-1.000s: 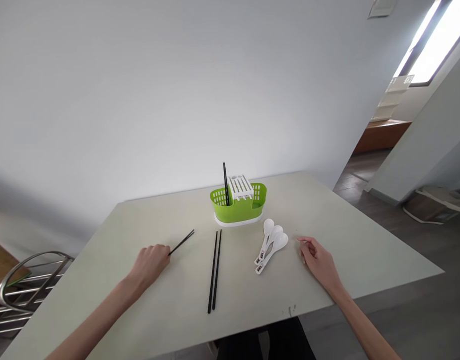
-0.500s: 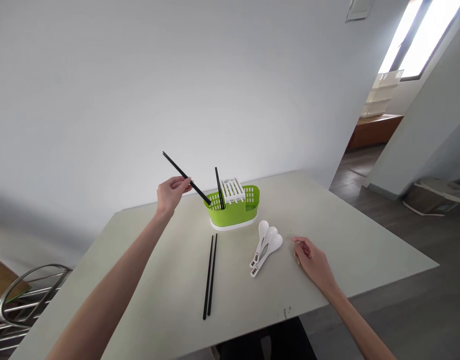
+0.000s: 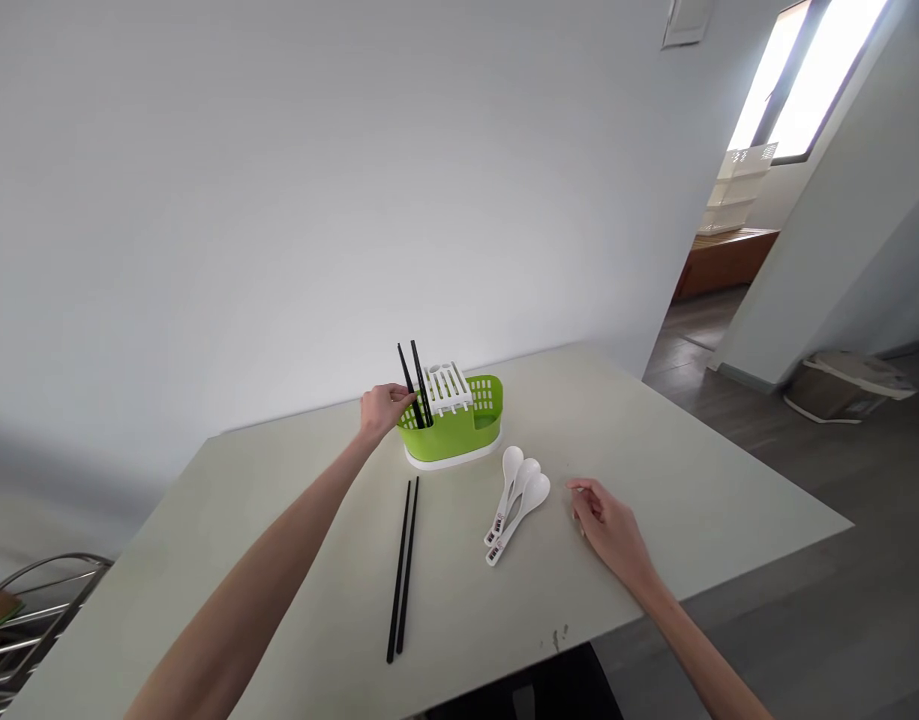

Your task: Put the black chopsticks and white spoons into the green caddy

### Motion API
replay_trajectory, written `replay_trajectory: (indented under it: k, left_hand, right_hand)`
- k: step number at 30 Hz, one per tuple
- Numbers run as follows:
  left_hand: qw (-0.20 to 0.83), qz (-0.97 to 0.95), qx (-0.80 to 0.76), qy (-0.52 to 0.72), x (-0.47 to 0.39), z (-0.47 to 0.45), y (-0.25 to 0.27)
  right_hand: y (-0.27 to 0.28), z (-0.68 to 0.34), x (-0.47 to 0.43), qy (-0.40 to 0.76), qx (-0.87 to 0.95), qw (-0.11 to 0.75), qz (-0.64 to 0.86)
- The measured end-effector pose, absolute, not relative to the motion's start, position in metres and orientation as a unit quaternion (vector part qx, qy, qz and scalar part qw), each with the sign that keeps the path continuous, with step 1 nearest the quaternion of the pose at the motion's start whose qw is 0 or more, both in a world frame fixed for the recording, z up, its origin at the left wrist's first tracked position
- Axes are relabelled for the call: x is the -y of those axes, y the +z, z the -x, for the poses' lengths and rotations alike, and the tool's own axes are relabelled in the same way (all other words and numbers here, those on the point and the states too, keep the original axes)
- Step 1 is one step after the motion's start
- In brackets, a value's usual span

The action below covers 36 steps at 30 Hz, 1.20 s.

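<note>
The left hand pinches black chopsticks at the left end of the green basket; their bottoms hide inside. Standing chopsticks lean close by. The right hand, loose and a bit open, rests on the pale bench near three white spoons. Flat chopsticks lie in front. A metal frame (all shiny bars) is cut off, and the window glows too brightly to see through.
</note>
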<state>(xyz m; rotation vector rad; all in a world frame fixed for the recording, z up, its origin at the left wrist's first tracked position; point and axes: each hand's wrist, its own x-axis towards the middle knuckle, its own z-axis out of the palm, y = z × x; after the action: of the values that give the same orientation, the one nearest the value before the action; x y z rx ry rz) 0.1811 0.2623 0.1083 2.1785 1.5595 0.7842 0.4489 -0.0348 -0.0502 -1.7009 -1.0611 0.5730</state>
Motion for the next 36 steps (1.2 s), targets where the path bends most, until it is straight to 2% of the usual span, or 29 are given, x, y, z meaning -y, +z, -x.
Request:
replay_trajectory:
  k: [9,14,17,21,24,29,36]
  left_hand:
    - [0.117,-0.794,-0.544,0.245,-0.254,-0.185,0.114]
    - [0.042,-0.779,-0.513,0.358,-0.227,-0.16,0.119]
    - [0.067,-0.758,-0.521,0.386,-0.198,-0.134,0.101]
    - [0.133,-0.81,-0.534,0.205,-0.146,-0.105,0.058]
    - [0.134,-0.807,-0.57,0.075,-0.105,-0.095,0.038]
    - [0.088,-0.815,-0.571,-0.033,-0.068,-0.092,0.043]
    - [-0.007,-0.814,-0.562,-0.146,-0.076,-0.074,0.056]
  right_hand:
    - [-0.05,-0.449,0.036,0.232,0.444,0.495,0.71]
    - [-0.051,-0.449,0.036,0.235,0.447,0.491,0.71]
    - [-0.053,-0.451,0.036,0.231,0.448,0.488,0.712]
    - [-0.055,-0.452,0.036,0.232,0.447,0.488,0.713]
    - [-0.054,-0.452,0.038,0.233,0.445,0.49,0.712]
    - [-0.049,-0.45,0.04,0.228,0.44,0.495,0.714]
    - [-0.05,-0.451,0.042,0.234,0.439,0.489,0.716]
